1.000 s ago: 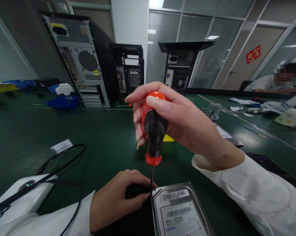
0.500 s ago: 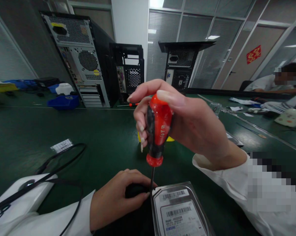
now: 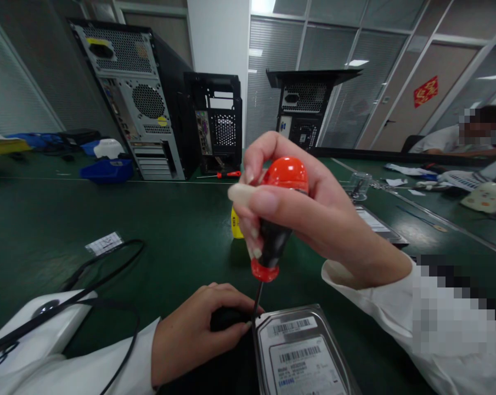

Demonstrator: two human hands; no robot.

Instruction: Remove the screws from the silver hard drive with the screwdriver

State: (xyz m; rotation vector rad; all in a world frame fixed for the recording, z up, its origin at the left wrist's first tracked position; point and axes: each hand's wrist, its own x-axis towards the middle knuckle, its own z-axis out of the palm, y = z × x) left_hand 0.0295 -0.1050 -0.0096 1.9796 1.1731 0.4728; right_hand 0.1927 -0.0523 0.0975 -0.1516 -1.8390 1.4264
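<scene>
A red and black screwdriver (image 3: 276, 219) is held upright, slightly tilted, in my right hand (image 3: 314, 203), thumb and fingers round its handle. Its thin shaft runs down to the top left corner of a silver hard drive (image 3: 301, 351) with white labels at the bottom centre. My left hand (image 3: 198, 332) lies beside that corner, thumb and index finger curved around a small black thing (image 3: 227, 319), their tips near the screwdriver's tip. What the black thing is cannot be made out.
Behind stand a large computer case (image 3: 149, 104), an open black frame (image 3: 219, 120) and another case (image 3: 303, 109). A blue bin (image 3: 107, 171), second screwdriver (image 3: 229, 174), and another drive (image 3: 375, 222) lie around. Black cables (image 3: 87, 285) cross the left. A person (image 3: 449, 137) sits far right.
My right hand has turned around the handle, its thumb moving left across it. The screwdriver's top has tilted to the right. My left hand and the hard drive look unmoved.
</scene>
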